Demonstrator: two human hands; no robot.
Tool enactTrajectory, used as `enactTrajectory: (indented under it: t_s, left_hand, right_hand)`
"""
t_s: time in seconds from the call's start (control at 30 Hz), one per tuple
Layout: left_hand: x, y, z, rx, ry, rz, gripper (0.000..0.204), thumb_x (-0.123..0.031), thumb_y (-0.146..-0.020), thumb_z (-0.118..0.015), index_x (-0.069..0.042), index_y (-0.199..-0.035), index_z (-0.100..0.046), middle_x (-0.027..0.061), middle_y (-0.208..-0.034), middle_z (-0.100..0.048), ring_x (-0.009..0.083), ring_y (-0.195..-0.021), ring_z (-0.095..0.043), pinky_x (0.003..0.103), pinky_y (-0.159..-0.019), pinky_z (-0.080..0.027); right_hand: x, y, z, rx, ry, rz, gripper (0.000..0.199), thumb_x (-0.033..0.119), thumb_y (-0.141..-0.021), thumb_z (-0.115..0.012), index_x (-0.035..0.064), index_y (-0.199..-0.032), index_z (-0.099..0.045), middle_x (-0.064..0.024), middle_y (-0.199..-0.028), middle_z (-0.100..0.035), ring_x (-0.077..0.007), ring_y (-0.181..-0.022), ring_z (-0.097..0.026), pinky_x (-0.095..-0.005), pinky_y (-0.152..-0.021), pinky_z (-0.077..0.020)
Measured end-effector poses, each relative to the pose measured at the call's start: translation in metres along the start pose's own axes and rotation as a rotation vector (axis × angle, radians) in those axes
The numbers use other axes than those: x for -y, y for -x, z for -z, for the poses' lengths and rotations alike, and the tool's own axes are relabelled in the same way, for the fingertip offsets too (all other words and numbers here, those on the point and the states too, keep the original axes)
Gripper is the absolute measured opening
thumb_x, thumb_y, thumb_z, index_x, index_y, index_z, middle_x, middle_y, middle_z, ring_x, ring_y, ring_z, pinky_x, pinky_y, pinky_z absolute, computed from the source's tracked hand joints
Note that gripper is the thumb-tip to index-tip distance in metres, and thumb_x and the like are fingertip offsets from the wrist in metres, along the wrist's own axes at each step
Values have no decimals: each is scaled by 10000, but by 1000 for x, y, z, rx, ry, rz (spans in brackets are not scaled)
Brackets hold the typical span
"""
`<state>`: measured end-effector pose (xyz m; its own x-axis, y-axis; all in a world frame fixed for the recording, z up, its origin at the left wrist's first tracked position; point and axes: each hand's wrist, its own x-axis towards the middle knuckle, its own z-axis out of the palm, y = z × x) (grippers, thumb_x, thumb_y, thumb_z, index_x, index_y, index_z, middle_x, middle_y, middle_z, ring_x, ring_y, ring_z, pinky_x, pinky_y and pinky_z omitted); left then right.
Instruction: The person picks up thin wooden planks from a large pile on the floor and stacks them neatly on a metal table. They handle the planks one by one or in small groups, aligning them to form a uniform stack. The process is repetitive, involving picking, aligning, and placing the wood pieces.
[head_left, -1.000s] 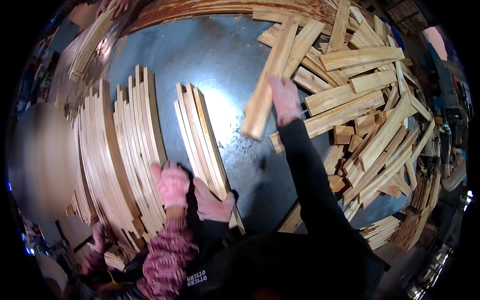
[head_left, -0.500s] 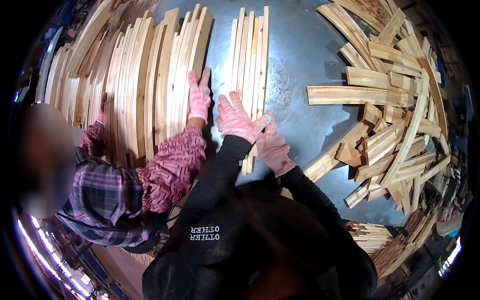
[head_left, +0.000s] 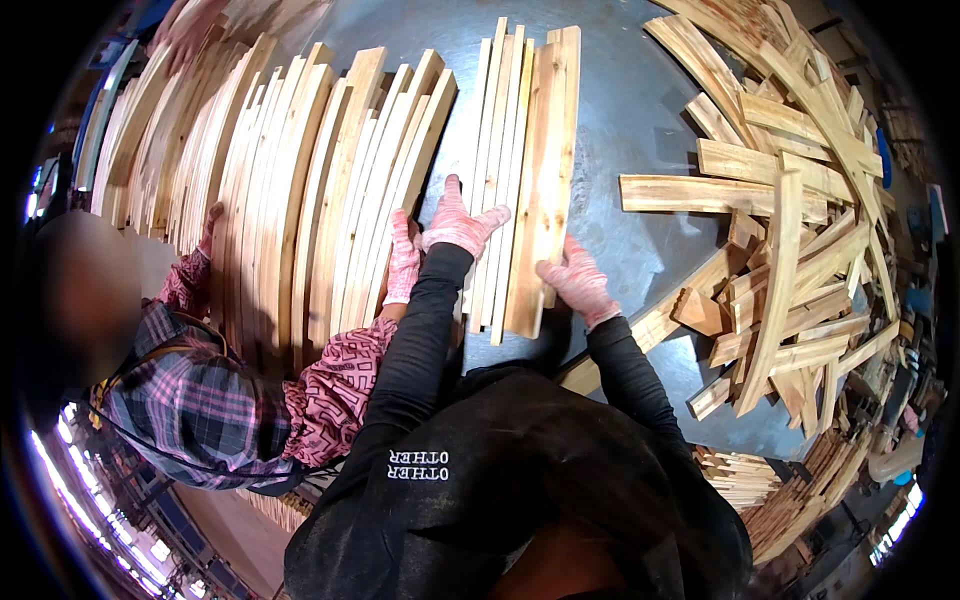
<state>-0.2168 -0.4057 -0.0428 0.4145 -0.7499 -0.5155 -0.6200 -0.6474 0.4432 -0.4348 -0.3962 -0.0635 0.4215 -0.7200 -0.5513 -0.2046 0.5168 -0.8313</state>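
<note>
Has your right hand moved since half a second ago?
Yes: the gloved right hand has shifted rightward, closer to the stationary wooden block in the jumbled board pile.

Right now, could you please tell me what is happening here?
The person's left hand, fingers spread, is at the left side of a small row of boards; the right hand is at its near right corner. A co-worker's hand is at a wider row further left. A loose heap lies on the right.
</note>
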Motion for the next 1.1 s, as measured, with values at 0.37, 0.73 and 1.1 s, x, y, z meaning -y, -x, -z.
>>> enactTrajectory:
  t_s: [0.37,0.73,1.1]
  left_hand:
    - [-67,14,-56,96,-1,-65,1314,-499,-639,-844,6,-1525,-16,325,-1421,-396,397,-1308,-449,386,-1093,-375]
    - [-76,20,-43,95,112,75,1281,-380,-691,-764,-70,-1521,162,331,-1500,-258,397,-1348,-406,396,-1113,-360]
    - [-21,55,-2,-75,-356,-72,1156,-497,-695,-757,1,-1526,-127,360,-1485,-233,460,-1385,-280,470,-1117,-299]
  right_hand:
    - [-18,68,72,-360,-271,155,540,24,-830,-599,-39,-1354,-487,-94,-1210,-622,-164,-1078,-587,-284,-947,-457]
    - [22,123,74,-537,65,271,535,71,-841,-618,-30,-1351,-493,-126,-1164,-641,-188,-1024,-629,-315,-903,-498]
    - [-6,32,-69,127,817,143,693,415,-927,-528,57,-1480,-315,-231,-1375,-499,-404,-1147,-569,-436,-989,-444]
